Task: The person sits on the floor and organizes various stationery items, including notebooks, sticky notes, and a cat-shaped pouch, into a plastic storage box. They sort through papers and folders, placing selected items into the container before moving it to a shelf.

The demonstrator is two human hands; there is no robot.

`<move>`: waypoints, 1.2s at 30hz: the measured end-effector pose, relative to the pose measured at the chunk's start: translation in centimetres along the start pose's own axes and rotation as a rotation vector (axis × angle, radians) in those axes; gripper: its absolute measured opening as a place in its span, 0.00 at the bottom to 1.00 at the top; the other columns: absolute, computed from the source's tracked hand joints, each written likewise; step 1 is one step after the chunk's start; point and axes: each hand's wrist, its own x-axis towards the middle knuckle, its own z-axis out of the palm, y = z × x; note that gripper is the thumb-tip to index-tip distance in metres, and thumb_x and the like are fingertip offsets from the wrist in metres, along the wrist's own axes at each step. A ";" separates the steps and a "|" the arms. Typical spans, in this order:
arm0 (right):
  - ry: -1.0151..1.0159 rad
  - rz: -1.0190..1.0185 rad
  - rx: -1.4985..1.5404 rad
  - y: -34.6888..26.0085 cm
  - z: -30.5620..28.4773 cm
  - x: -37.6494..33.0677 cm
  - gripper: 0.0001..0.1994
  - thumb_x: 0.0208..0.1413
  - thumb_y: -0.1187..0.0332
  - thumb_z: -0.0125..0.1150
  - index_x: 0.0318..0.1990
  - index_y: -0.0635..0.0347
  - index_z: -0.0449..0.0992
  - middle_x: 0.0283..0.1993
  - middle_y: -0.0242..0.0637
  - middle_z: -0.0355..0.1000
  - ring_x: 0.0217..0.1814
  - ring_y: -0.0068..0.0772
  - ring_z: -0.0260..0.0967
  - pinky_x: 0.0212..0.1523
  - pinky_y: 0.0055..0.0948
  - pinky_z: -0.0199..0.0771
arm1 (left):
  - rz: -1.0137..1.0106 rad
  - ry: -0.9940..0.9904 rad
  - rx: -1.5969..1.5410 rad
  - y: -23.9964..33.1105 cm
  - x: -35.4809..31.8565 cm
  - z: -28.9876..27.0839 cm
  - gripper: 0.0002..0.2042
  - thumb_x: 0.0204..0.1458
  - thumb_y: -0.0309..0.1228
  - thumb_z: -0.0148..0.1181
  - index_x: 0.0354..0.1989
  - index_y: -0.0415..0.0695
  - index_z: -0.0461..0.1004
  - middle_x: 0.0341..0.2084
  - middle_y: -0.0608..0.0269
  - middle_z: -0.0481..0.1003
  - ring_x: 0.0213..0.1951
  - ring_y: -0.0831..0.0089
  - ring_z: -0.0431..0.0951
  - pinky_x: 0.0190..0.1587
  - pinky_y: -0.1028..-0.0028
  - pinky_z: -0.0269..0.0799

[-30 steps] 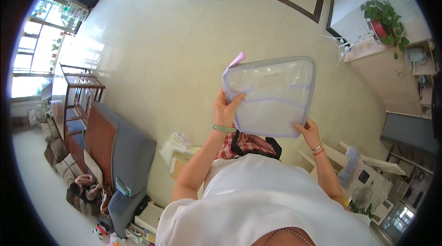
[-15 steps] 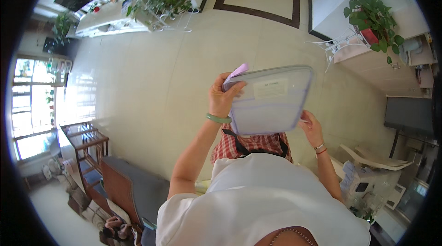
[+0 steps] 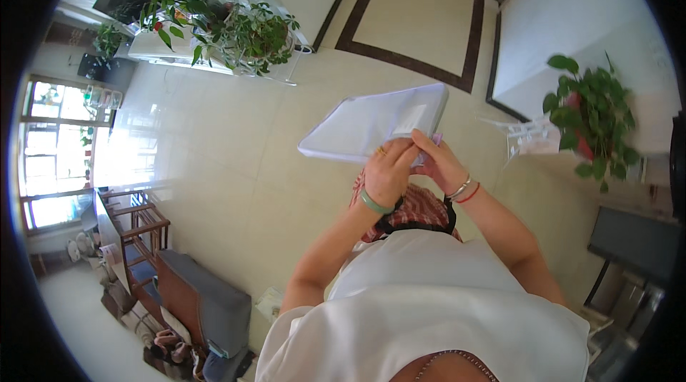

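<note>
A clear plastic document pouch (image 3: 364,121) with lilac edging is held out in front of me, tilted, its flat face up and its long side pointing left. My left hand (image 3: 389,171), with a green bangle at the wrist, has its fingers bent against the pouch's near edge beside a pale label. Right next to it, my right hand (image 3: 439,162) is closed on the near right corner, thumb on top. A lilac tab (image 3: 437,138) shows by its fingers. The fingertips of both hands are partly hidden where they meet.
Below the pouch is a red checked cloth with black trim (image 3: 418,210) at my waist. Leafy plants stand at the far left (image 3: 254,35) and on a white stand at the right (image 3: 589,117). A grey-topped seat (image 3: 207,303) and wooden chair frame (image 3: 136,225) are at the left.
The pouch has turned and shifted left, its lilac tab now at the near right corner. My right hand has come from below the pouch to that corner, and my left hand has moved beside it.
</note>
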 end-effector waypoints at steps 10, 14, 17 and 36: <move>0.077 -0.251 -0.239 -15.5 -10.4 19.4 0.11 0.53 0.76 0.51 0.44 0.70 0.70 0.45 0.46 0.72 0.47 0.35 0.70 0.43 0.32 0.72 | -0.718 0.256 0.062 -24.1 9.3 3.9 0.23 0.52 0.35 0.58 0.57 0.46 0.65 0.56 0.56 0.64 0.55 0.63 0.66 0.56 0.67 0.62; 0.113 -0.198 0.069 -23.7 -11.8 23.1 0.17 0.53 0.75 0.51 0.51 0.70 0.64 0.47 0.51 0.70 0.48 0.43 0.70 0.47 0.39 0.73 | -1.309 0.174 -0.780 -32.8 19.5 3.6 0.26 0.54 0.47 0.53 0.54 0.41 0.65 0.49 0.56 0.68 0.49 0.69 0.70 0.49 0.71 0.67; 0.098 -0.174 0.073 -27.7 -12.9 26.2 0.21 0.53 0.74 0.52 0.55 0.67 0.60 0.47 0.52 0.70 0.45 0.49 0.71 0.46 0.43 0.74 | -1.333 -0.063 -0.869 -37.2 26.6 6.1 0.28 0.53 0.52 0.53 0.49 0.36 0.68 0.40 0.59 0.72 0.43 0.76 0.71 0.43 0.74 0.69; 0.366 -0.400 -0.576 -59.4 -25.1 61.0 0.11 0.57 0.67 0.55 0.42 0.66 0.69 0.28 0.36 0.73 0.25 0.25 0.71 0.26 0.23 0.72 | -1.251 0.312 -1.043 -57.5 65.4 24.4 0.15 0.57 0.42 0.52 0.39 0.41 0.72 0.27 0.72 0.71 0.29 0.83 0.69 0.30 0.81 0.66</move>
